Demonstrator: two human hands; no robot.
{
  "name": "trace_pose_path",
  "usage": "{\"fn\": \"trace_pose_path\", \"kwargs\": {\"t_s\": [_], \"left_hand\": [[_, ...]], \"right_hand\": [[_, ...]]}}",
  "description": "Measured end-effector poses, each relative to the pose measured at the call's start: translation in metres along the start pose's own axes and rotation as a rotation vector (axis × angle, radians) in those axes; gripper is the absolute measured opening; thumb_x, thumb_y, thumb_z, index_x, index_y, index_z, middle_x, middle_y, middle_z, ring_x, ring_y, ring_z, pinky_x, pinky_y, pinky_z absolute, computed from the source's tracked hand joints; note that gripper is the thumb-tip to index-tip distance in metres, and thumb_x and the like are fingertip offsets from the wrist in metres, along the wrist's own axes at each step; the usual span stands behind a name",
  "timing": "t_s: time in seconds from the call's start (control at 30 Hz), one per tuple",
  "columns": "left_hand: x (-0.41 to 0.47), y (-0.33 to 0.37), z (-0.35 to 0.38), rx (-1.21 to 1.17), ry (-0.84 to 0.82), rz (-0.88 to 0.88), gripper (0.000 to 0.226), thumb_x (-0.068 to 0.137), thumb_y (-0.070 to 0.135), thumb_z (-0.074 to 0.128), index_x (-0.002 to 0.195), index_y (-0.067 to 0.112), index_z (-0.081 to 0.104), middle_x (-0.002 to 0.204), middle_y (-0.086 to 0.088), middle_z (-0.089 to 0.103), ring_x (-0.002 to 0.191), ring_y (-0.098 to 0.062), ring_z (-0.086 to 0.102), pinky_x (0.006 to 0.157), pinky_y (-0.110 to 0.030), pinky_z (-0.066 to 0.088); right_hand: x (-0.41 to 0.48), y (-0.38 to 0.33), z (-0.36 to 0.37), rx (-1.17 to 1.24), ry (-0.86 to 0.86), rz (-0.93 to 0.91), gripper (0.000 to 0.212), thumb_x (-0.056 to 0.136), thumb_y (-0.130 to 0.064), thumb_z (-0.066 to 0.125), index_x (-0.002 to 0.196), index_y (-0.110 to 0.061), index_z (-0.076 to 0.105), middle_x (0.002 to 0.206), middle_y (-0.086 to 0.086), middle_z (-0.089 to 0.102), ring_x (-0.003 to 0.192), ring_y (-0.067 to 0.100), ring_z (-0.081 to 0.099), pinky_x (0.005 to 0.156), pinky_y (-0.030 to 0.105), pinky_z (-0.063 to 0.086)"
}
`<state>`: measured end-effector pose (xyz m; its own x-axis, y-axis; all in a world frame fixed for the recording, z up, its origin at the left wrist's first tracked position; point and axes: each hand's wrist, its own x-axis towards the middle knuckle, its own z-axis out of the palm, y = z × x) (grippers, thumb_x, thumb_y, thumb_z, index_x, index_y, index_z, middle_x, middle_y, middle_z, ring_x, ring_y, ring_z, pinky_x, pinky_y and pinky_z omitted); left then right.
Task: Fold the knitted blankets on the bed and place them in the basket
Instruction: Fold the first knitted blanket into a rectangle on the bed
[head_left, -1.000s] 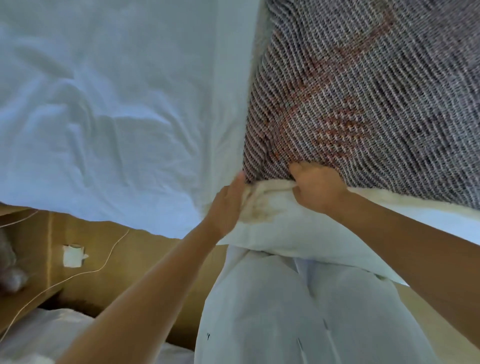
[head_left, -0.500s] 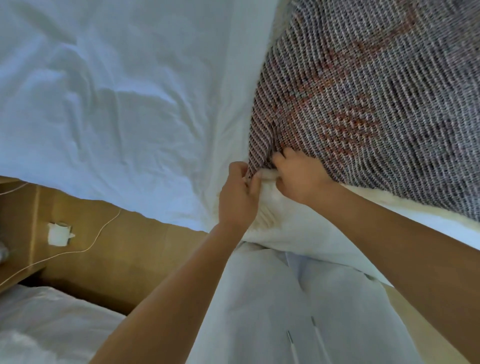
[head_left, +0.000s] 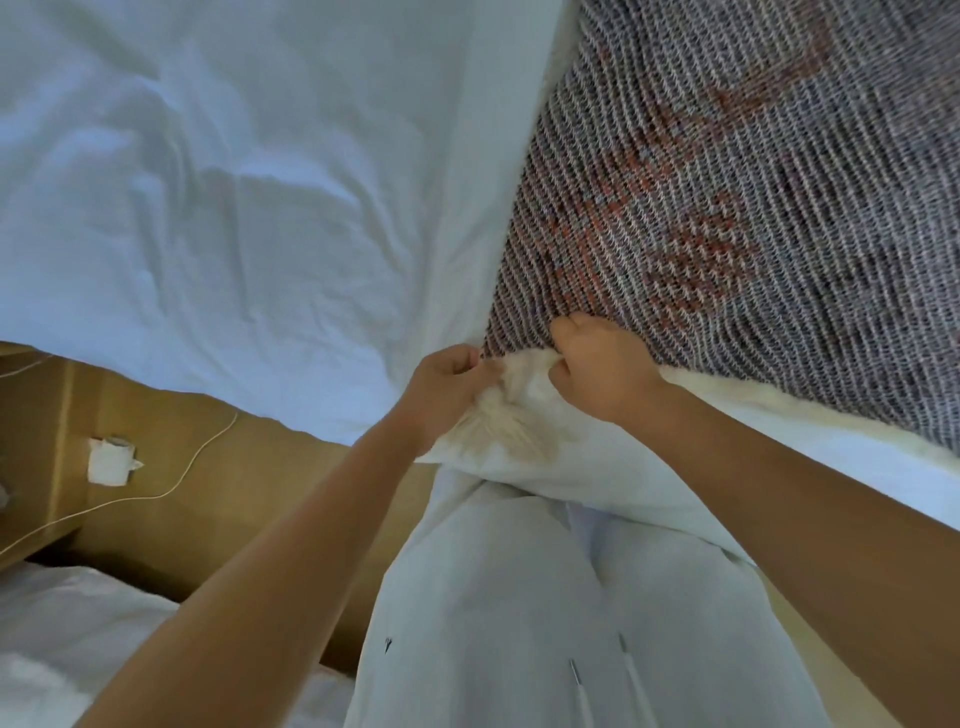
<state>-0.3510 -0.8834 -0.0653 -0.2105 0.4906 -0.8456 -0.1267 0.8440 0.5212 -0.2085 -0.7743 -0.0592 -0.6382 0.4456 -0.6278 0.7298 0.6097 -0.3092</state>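
- Our left hand has closed on the blanket's corner. A second ago it was only reaching in from the side with its fingers loose, and now it grips there beside the right hand.
- Half a second ago the two hands were almost knuckle to knuckle. Now they sit a little apart, with a tuft of the cream lining bunched up between them.
- The blanket, a grey knit with a reddish pattern, lies spread on the bed to our right with its near corner at the bed's edge, as it did earlier. We see no fold in it yet, and the basket is out of view.
- The left fingers are curled round the fleecy corner. The right fingers are curled tight, knuckles up, pinching the hem where knit meets lining.
- We judge the step in hand to be getting a true hold on this corner before lifting it for the first fold.
- To do it well, we should pinch both layers together, knit and lining, so the lining does not slip and lag behind.
- We would work the hands apart along the hem until the bunched tuft lies flat, and only then lift.
- We would carry the corner across to the far edge and match edge on edge rather than yank, since the loose knit will likely stretch under a hard pull.
- We should keep the hanging part away from the cable that trails across the wooden bedside unit.
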Motion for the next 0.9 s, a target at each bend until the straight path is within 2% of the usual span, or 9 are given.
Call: {"fn": "trace_pose_path", "kwargs": {"t_s": [0.2,0.3,0.37,0.4,0.47,0.53,0.63,0.8,0.9], "left_hand": [[0.002,0.023,0.035,0.070,-0.124,0.116,0.035,0.087,0.017,0.062,0.061,-0.005,0.052,0.074,-0.009,0.042,0.070,-0.021,0.041,0.059,-0.020,0.037],[0.006,0.021,0.048,0.143,-0.111,0.116,0.036,0.078,0.035,0.056,0.046,0.022,0.048,0.072,-0.024,0.051,0.077,-0.037,0.050,0.074,-0.037,0.043],[0.010,0.020,0.051,0.251,-0.076,0.042,0.031,0.084,0.030,0.051,0.053,0.025,0.046,0.098,-0.036,0.055,0.092,-0.049,0.054,0.077,-0.043,0.048],[0.011,0.021,0.051,0.282,-0.039,0.014,0.025,0.088,0.026,0.048,0.063,0.022,0.050,0.101,-0.032,0.057,0.090,-0.044,0.056,0.074,-0.039,0.049],[0.011,0.021,0.046,0.321,0.020,-0.005,0.021,0.090,0.022,0.047,0.075,0.009,0.054,0.081,-0.012,0.058,0.073,-0.027,0.054,0.060,-0.029,0.042],[0.007,0.021,0.027,0.369,0.076,-0.004,0.027,0.087,0.022,0.051,0.062,0.013,0.047,0.061,0.001,0.047,0.057,-0.015,0.045,0.049,-0.023,0.033],[0.003,0.020,-0.026,0.520,0.155,0.007,0.038,0.082,0.020,0.056,0.051,0.015,0.035,0.049,0.002,0.037,0.047,-0.011,0.036,0.042,-0.020,0.029],[0.022,0.025,-0.076,0.770,0.098,-0.003,0.035,0.081,0.018,0.056,0.052,0.013,0.038,0.056,-0.002,0.041,0.064,-0.022,0.047,0.056,-0.027,0.035],[0.040,0.019,-0.065,0.907,0.067,0.010,0.020,0.083,0.024,0.053,0.068,0.012,0.047,0.074,-0.003,0.052,0.085,-0.028,0.056,0.066,-0.029,0.038]], "right_hand": [[0.003,-0.004,-0.001,-0.016,0.036,0.102,0.028,0.087,-0.020,0.051,0.108,-0.002,0.054,0.110,0.017,0.058,0.100,0.036,0.058,0.072,0.039,0.046],[-0.002,0.008,-0.003,-0.058,0.026,0.113,0.024,0.085,-0.018,0.052,0.104,-0.004,0.055,0.107,0.016,0.059,0.098,0.035,0.059,0.066,0.035,0.041],[-0.006,0.014,-0.003,-0.065,0.012,0.127,0.021,0.083,-0.012,0.052,0.102,-0.003,0.054,0.106,0.016,0.059,0.097,0.034,0.058,0.065,0.031,0.036],[-0.008,0.016,-0.002,-0.060,0.006,0.130,0.020,0.082,-0.010,0.051,0.101,-0.003,0.054,0.105,0.016,0.059,0.096,0.033,0.057,0.064,0.030,0.035],[-0.009,0.016,-0.002,-0.038,-0.003,0.119,0.020,0.083,-0.010,0.050,0.102,-0.003,0.053,0.105,0.015,0.058,0.096,0.033,0.056,0.064,0.030,0.034],[-0.008,0.012,-0.004,0.000,0.006,0.094,0.018,0.085,-0.012,0.049,0.101,-0.004,0.052,0.103,0.013,0.056,0.095,0.031,0.054,0.063,0.030,0.032],[-0.004,-0.010,-0.005,0.066,0.046,-0.044,0.015,0.085,-0.014,0.050,0.096,-0.005,0.053,0.091,0.010,0.054,0.084,0.028,0.053,0.062,0.030,0.029],[0.016,-0.043,0.007,0.089,-0.028,-0.053,0.022,0.087,-0.017,0.049,0.106,-0.005,0.051,0.110,0.011,0.055,0.102,0.028,0.050,0.071,0.032,0.037],[0.025,-0.043,0.014,0.033,-0.115,0.014,0.034,0.089,-0.020,0.049,0.119,-0.006,0.045,0.123,0.011,0.050,0.113,0.028,0.045,0.081,0.036,0.043]]}}
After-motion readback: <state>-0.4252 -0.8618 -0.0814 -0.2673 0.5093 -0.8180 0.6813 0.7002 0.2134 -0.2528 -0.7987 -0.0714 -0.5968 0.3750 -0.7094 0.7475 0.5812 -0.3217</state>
